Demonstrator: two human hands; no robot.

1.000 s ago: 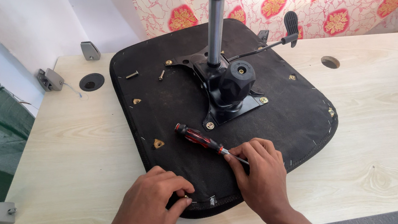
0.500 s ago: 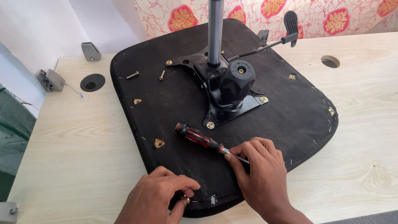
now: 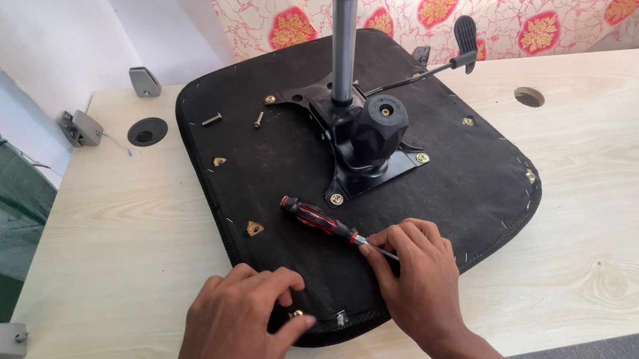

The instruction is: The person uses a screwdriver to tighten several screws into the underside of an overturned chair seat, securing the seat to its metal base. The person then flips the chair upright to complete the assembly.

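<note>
An upturned black chair seat [image 3: 271, 174] is being worked on atop a pale wooden counter [image 3: 622, 225]. The metal tip of a red-and-black screwdriver [image 3: 320, 219], lying on the seat, is being pinched by the right hand [image 3: 416, 285]. A small fitting at the seat's near edge is being gripped by the curled fingers of the left hand [image 3: 240, 328].
</note>
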